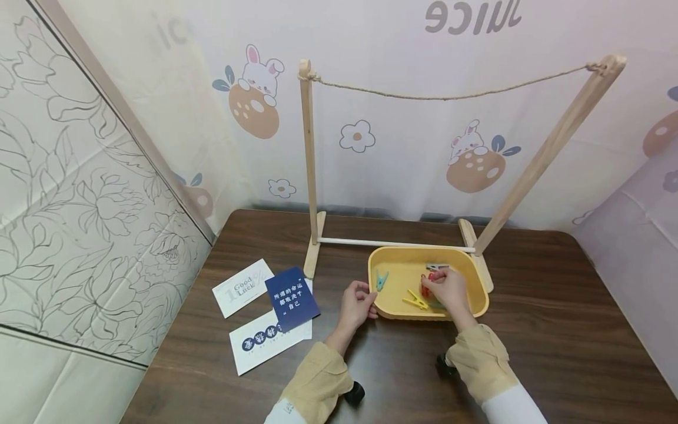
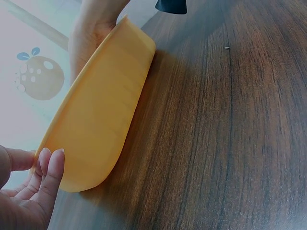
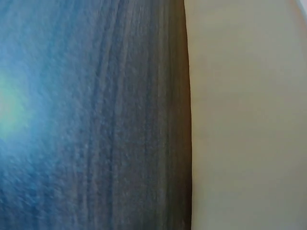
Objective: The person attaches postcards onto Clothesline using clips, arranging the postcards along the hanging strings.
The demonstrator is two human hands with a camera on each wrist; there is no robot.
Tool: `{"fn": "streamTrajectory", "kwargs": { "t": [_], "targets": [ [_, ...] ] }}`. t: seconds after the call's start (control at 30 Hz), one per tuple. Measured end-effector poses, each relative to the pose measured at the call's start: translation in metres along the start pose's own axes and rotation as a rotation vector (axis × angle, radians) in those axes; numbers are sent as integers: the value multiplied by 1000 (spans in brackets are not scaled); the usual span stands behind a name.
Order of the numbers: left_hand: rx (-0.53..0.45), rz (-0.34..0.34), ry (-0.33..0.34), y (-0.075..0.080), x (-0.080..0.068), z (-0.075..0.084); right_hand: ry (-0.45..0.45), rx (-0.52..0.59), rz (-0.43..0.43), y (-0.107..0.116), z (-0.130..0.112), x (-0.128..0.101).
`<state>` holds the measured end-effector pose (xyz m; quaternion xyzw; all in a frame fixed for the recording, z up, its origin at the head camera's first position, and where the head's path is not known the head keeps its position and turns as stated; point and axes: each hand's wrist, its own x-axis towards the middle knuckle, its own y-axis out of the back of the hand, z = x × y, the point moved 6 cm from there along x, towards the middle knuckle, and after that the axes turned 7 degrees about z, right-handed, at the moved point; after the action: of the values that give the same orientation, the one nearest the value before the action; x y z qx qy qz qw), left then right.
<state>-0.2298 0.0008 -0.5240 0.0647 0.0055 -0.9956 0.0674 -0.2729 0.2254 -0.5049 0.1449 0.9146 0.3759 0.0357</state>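
A yellow tray [image 1: 377,259] stands on the table in the head view. My left hand [image 1: 356,305] holds its left rim; in the left wrist view the thumb and fingers [image 2: 53,175] pinch that rim from both sides. Inside the tray, my right hand [image 1: 449,290] has its fingertips on a red clothespin [image 1: 424,287], partly hidden by the fingers. A grey clothespin [image 1: 437,267] lies just behind the hand. Further left in the tray are a yellow clothespin [image 1: 415,300] and a light blue clothespin [image 1: 381,280]. The right wrist view shows only the tray's outer wall [image 3: 249,115] and tabletop.
Behind the tray rises a wooden frame [image 1: 309,153] with a sagging rope [image 1: 402,96] and a white bottom rod [image 1: 360,242]. Left of the hands lie a dark blue card [image 1: 302,315] and white cards, one reading "Good Luck" [image 1: 238,294]. A printed curtain [image 1: 402,171] hangs behind.
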Motion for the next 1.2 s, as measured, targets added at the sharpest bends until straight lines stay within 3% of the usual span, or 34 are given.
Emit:
{"fn": "streamTrajectory", "kwargs": {
  "t": [0.4, 0.57, 0.8, 0.93, 1.1, 1.2],
  "targets": [
    [4, 6, -8, 0, -1, 0, 35, 109, 86, 13, -5, -16],
    [23, 12, -28, 1, -3, 4, 5, 177, 85, 18, -6, -24],
    [0, -37, -75, 4, -12, 22, -13, 241, 94, 22, -10, -40],
    [3, -48, -72, 9, -11, 17, -18, 295, 94, 21, -11, -48],
    [109, 16, -144, 27, -6, 5, -1, 415, 159, 18, -3, -52],
    [208, 81, -200, 41, -6, 5, 56, 478, 233, 6, 19, -46]
  ]
}}
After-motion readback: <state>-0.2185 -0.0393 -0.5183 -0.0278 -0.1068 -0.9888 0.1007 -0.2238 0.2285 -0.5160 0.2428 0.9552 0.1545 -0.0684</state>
